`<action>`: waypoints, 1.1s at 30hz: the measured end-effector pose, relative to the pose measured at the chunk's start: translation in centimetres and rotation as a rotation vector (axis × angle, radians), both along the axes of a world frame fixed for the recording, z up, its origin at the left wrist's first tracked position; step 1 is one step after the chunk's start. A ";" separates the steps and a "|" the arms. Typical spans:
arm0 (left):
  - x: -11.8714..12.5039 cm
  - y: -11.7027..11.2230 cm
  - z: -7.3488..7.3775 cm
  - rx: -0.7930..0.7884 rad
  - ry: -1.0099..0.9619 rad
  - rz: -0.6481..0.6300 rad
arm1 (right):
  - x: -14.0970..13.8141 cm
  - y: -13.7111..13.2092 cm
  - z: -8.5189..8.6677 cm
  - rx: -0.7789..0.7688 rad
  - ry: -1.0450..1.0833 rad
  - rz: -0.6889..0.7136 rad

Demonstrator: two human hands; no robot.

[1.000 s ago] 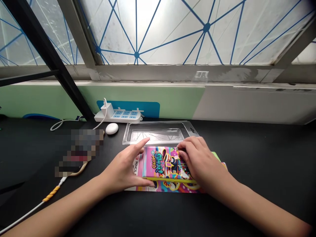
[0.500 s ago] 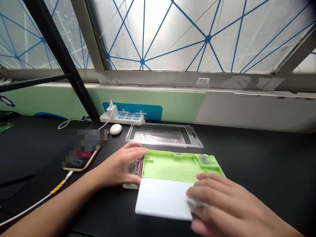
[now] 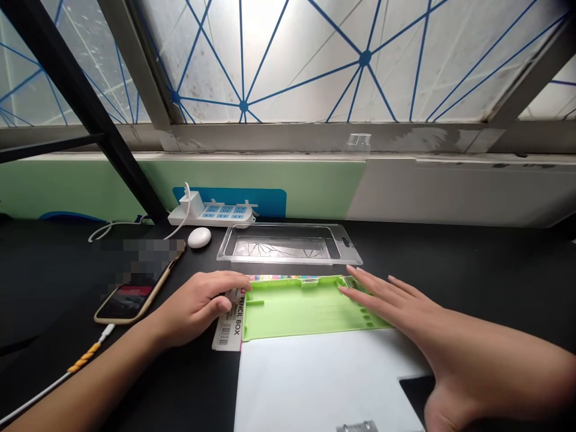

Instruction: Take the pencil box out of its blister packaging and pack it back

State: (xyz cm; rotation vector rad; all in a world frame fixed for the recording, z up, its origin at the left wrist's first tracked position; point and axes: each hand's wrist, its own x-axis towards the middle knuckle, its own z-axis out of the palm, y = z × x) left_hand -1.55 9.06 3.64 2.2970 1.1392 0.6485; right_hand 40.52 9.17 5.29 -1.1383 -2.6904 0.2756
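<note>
A light-green plastic pencil box tray (image 3: 292, 312) lies open on the black desk. A flat white panel (image 3: 310, 378) extends from its near edge toward me. My left hand (image 3: 202, 306) rests at the tray's left end, fingertips touching the corner, thumb apart from the index finger. Under that end lies a printed card (image 3: 228, 330) reading "PENCIL BOX". Stretched fingers of my right hand (image 3: 396, 306) lie over the tray's right end, hiding part of it. A grey metallic piece (image 3: 357, 426) shows on the white panel, cut off by the frame's bottom edge.
Behind the tray is a clear plastic package shell (image 3: 288, 243). A white power strip (image 3: 220, 213) stands by the wall, with a white rounded object (image 3: 199, 237) before it. On the left lie a phone (image 3: 130, 300) and its charging cable (image 3: 81, 358). A black frame (image 3: 112, 144) rises there.
My right hand has moved up and opened out over the tray's right end. The white panel extends farther toward me. My left hand stays at the left end. The view has shifted slightly.
</note>
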 end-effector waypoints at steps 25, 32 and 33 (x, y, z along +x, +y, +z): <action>-0.8 -0.2 0.1 -0.088 -0.158 0.067 | -2.4 0.4 -0.5 0.020 0.038 -0.006; 0.7 -1.8 0.8 0.062 0.181 0.002 | -4.4 0.0 0.2 -0.021 0.035 0.048; 0.7 -2.1 0.9 0.076 0.192 0.008 | -4.5 -0.2 0.6 -0.028 0.038 0.062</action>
